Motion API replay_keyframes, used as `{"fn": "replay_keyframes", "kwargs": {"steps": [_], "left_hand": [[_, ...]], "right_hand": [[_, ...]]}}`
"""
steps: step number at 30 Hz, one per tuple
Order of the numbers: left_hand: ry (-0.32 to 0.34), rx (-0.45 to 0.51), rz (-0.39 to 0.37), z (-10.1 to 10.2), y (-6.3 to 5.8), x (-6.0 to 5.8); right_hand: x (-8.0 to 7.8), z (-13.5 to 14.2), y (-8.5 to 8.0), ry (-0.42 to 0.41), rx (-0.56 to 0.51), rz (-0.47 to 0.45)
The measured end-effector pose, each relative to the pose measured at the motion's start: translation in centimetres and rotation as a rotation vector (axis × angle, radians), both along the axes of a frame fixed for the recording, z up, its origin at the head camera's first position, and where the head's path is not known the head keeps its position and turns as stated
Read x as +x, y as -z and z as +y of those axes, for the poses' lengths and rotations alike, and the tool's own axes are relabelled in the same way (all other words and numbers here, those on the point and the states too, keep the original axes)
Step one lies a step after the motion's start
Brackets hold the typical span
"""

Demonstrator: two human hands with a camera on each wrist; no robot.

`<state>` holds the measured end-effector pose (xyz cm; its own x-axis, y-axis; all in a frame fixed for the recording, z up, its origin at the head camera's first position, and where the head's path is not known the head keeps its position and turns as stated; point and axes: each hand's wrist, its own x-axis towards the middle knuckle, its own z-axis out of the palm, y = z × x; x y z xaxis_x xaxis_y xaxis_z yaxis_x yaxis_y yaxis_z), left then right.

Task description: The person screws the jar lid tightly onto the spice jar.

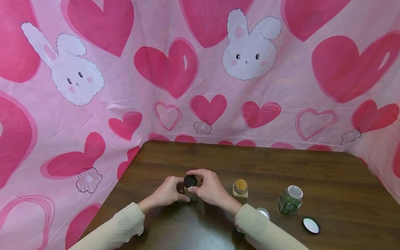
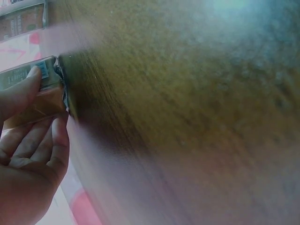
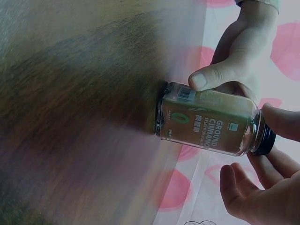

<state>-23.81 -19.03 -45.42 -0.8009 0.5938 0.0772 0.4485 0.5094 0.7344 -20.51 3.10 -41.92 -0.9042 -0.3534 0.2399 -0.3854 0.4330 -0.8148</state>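
The cinnamon jar (image 3: 206,119) stands upright on the counter (image 1: 268,163), straight ahead of me and between my hands, its long axis rising from the wood. My left hand (image 1: 168,191) grips the lower body, thumb on one side and fingers on the other. My right hand (image 1: 212,188) is the nearer to the top: its thumb and fingers pinch the black cap (image 3: 267,140), which sits on the neck. So I have one hand below and one above along the same upright line, with the cap facing the ceiling. Just right of my right hand is an uncapped jar of yellow powder (image 1: 240,186); farther right stands the herb jar (image 1: 290,200). One lid (image 1: 311,225) lies near that, and another (image 1: 263,212) is partly hidden by my right sleeve (image 1: 259,224).
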Motion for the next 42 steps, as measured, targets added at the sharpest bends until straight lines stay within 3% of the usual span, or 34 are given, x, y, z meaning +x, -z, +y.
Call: {"fn": "replay_keyframes", "kwargs": {"steps": [30, 42], "left_hand": [[0.001, 0.001, 0.005, 0.05, -0.14, 0.01], [0.004, -0.003, -0.003, 0.0, -0.09, -0.02]], "right_hand": [[0.28, -0.28, 0.17, 0.037, 0.004, 0.041], [0.5, -0.21, 0.16, 0.015, 0.011, 0.034]]}}
